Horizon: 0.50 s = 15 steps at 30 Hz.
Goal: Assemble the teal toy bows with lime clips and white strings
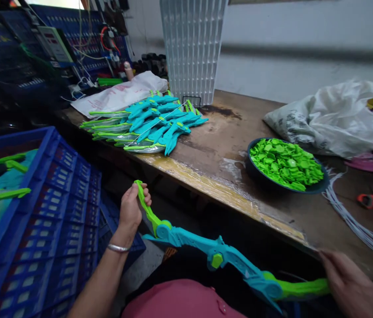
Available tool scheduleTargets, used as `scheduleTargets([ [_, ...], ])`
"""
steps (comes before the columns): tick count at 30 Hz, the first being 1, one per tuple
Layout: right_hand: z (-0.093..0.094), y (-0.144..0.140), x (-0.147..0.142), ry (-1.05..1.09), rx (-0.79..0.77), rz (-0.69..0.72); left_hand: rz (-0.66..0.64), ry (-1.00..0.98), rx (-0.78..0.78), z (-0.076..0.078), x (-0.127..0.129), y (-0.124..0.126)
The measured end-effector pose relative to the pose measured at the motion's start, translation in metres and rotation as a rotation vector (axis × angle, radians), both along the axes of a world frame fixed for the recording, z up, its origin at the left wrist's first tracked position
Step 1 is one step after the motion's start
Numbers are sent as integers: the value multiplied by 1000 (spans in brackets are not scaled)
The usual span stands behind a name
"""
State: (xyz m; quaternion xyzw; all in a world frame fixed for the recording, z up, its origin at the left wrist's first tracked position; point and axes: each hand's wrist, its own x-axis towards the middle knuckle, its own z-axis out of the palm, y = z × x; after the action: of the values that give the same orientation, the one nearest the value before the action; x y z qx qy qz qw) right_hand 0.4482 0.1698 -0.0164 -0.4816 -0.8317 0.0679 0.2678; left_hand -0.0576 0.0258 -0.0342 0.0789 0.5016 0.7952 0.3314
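Observation:
A toy bow (217, 256) with a turquoise middle and lime-green ends is stretched across in front of my lap. My left hand (133, 205) is closed around its upper green end, fingers wrapped over it. At the other green end is my right hand (352, 282), its fingers closed at the tip; the grip itself is partly hidden. On the bench lies a pile of similar turquoise and green bows (160, 121), some with white strings across them.
A dark bowl (250, 170) of small green plastic pieces (288, 163) stands on the bench (206, 154). White strings (348, 207), red-handled cutters (368, 201) and a white sack (325, 119) lie at right. A blue crate (57, 212) holding more bows stands left. A translucent ribbed panel (194, 48) rises behind.

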Motion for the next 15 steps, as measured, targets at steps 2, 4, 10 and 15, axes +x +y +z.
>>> scheduleTargets([
  [2,30,-8,-41,84,-22,66,-11,49,46,16,22,-3],
  [4,59,-16,-96,181,-50,203,-71,85,86,28,48,-3],
  [10,96,-28,-233,474,-555,526,-349,174,196,42,113,-9],
  [15,93,-51,-253,554,-481,536,-342,191,296,49,118,-10],
])
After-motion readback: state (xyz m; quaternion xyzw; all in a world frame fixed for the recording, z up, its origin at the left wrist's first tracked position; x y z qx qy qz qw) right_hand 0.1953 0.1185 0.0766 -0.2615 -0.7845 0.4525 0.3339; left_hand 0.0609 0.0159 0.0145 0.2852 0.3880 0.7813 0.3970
